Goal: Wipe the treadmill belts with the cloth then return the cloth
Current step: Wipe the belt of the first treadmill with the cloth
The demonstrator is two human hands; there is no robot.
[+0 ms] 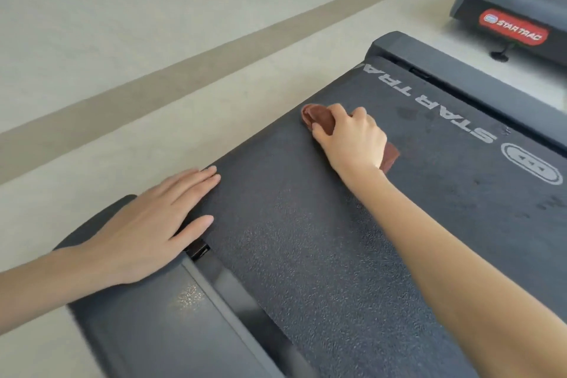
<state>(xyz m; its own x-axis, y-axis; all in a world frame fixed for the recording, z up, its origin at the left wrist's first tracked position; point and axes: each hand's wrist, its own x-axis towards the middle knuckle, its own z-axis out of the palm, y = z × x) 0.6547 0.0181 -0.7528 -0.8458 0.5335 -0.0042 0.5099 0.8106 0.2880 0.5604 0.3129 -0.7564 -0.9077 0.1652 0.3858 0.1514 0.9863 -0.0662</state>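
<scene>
Right hand (352,139) is gripping the crumpled reddish-brown cloth (317,116) with its fingers curled over it. It is pressing the cloth onto the dark grey textured treadmill belt (306,239), near the belt edge that borders the pale floor (122,40) and just short of the white printed lettering (445,113). One end of the cloth is poking out past the fingertips, and a corner is showing behind the wrist.

Left hand (144,224) is lying flat, fingers straight and close together, on the rounded end of the grey plastic side rail (129,331), with the fingertips reaching the belt. We are reading it as a brace for the reach.

Step in hand, as we are judging it: wiping this belt. Dull smudges are showing around the lettering, so that patch looks unfinished. A second grey treadmill with a red label (515,24) is standing well apart at upper right, so the task looks well short of done.

Notes for the stroke — we are aiming for overlapping passes across the full width, with even downward pressure so the cloth gets into the texture. Spreading the cloth flatter under the palm would cover more per pass. We are minding the gap beside the rail — a loose corner could snag there. The place where the cloth goes back is not in view.
</scene>
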